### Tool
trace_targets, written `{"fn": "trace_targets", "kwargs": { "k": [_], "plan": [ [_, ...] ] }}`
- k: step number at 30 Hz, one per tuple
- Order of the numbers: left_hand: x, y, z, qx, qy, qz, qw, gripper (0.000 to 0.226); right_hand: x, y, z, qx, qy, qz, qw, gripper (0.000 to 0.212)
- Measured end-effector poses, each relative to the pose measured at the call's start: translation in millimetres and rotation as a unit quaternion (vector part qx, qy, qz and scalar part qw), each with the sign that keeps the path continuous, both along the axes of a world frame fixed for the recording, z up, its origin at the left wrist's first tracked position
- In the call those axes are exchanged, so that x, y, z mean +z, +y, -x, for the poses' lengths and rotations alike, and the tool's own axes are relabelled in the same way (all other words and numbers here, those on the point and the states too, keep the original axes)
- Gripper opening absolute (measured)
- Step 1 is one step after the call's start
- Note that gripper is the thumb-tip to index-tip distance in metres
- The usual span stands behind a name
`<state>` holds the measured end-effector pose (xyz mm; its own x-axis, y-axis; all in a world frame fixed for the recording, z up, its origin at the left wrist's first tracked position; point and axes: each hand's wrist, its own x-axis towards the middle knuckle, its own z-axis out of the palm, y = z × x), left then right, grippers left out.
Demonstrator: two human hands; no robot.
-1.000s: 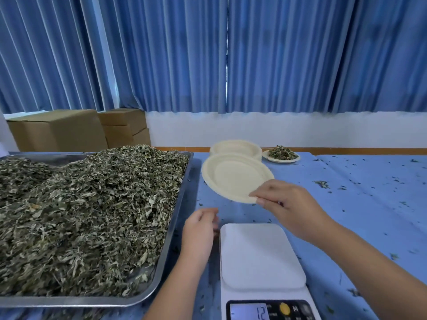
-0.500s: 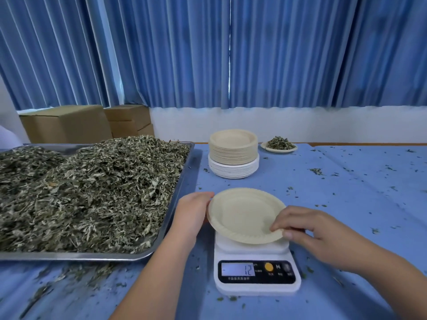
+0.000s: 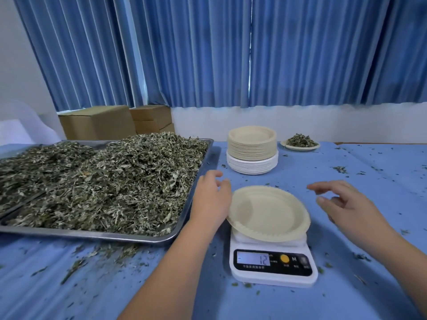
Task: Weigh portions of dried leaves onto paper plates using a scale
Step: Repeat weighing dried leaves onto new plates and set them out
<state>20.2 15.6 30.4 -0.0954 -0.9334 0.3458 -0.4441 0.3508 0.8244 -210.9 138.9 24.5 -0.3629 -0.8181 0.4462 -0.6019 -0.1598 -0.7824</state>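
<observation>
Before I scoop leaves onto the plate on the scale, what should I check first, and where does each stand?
1. Paper plate seated on scale: ok.
2. Plate empty: ok.
3. Display zeroed: not ok, it reads 12.
4. Right hand clear of plate: ok, open and apart.
5. Left hand clear of plate: cannot tell, it is at the left rim.
6. Dried leaves close by: ok, tray lies beside the left hand.

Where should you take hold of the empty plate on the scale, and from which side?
Pinch the plate by its thin rim on the right, coming from that side: there it overhangs the scale, leaving room for fingers beneath, and the open right hand hovers nearby.
</observation>
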Motion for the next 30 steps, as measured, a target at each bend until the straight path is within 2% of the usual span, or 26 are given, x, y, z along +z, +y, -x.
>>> {"fn": "trace_targets", "kwargs": {
  "k": [3,5,7,9,11,14,17,20,22,24,25,28,30],
  "plan": [
    [13,-1,-19,0.049,-0.068,0.076,0.994,0.020,-15,-12,0,-0.026,-0.062,-0.062,0.996,0.019],
    [15,-6,-39,0.120,-0.197,0.082,0.969,0.024,-21,-16,-3,-0.020,-0.054,-0.101,0.993,0.013],
    [13,-10,-57,0.171,-0.374,0.012,0.911,0.039,-23,-19,-5,-0.014,-0.048,-0.111,0.993,0.011],
    [10,-15,-70,0.172,-0.461,-0.076,0.867,0.058,-22,-20,-5,-0.015,-0.063,-0.108,0.992,0.010],
    [5,-24,-80,0.152,-0.461,-0.146,0.862,0.072,-22,-20,-4,-0.012,-0.075,-0.110,0.991,0.012],
    [3,-33,-86,0.066,-0.408,-0.203,0.888,0.082,-22,-19,-3,-0.003,-0.093,-0.117,0.989,0.015],
    [5,-34,-84,0.010,-0.411,-0.168,0.896,0.077,-23,-19,-1,0.000,-0.097,-0.123,0.988,0.016],
    [11,-34,-86,0.056,-0.418,-0.092,0.902,0.065,-23,-19,0,0.000,-0.091,-0.126,0.988,0.017],
    [14,-32,-87,0.140,-0.486,-0.057,0.861,0.066,-23,-19,1,-0.001,-0.088,-0.128,0.988,0.016],
    [16,-29,-85,0.190,-0.545,-0.102,0.810,0.080,-24,-19,1,-0.003,-0.084,-0.131,0.988,0.016],
    [15,-29,-84,0.191,-0.541,-0.138,0.807,0.088,-24,-19,1,-0.002,-0.084,-0.131,0.988,0.016],
    [8,-32,-82,0.117,-0.462,-0.211,0.853,0.095,-24,-18,1,0.002,-0.090,-0.130,0.987,0.017],
    [4,-34,-83,0.087,-0.440,-0.201,0.871,0.091,-24,-18,1,0.005,-0.093,-0.127,0.988,0.017]
  ]
}}
